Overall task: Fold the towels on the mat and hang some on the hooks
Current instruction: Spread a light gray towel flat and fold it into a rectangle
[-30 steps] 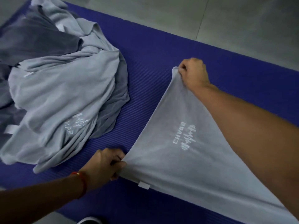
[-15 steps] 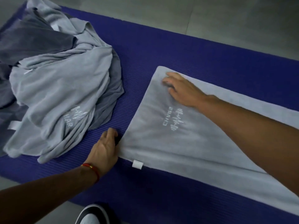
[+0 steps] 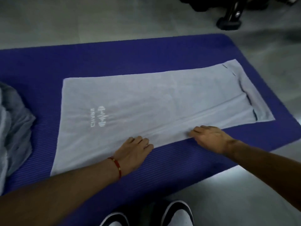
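Towel of pale grey-blue cloth (image 3: 162,101), printed with a white logo (image 3: 99,117), lies spread flat along the ribbed purple mat (image 3: 146,57) on the grey floor (image 3: 65,22); its right end is turned back in a fold. In the head view, the left hand (image 3: 135,150), with a red cord bracelet (image 3: 116,167) at the wrist, rests palm down on the towel's near edge, fingers straight and gripping nothing. The right hand (image 3: 210,137) lies flat on the same near edge further right, fingers extended and pressing a long crease in the cloth. The two hands are apart, side by side.

Half a second ago the right hand was smoothing the far part of the towel near the logo and the left hand sat at the towel's near left corner; both have since come to the near edge. The view has swung right, so the heap of crumpled grey towels (image 3: 13,128) now shows only at the left border. Black-and-white shoes (image 3: 177,214) show at the bottom, and a dark wheeled object (image 3: 231,15) stands on the floor at top right.
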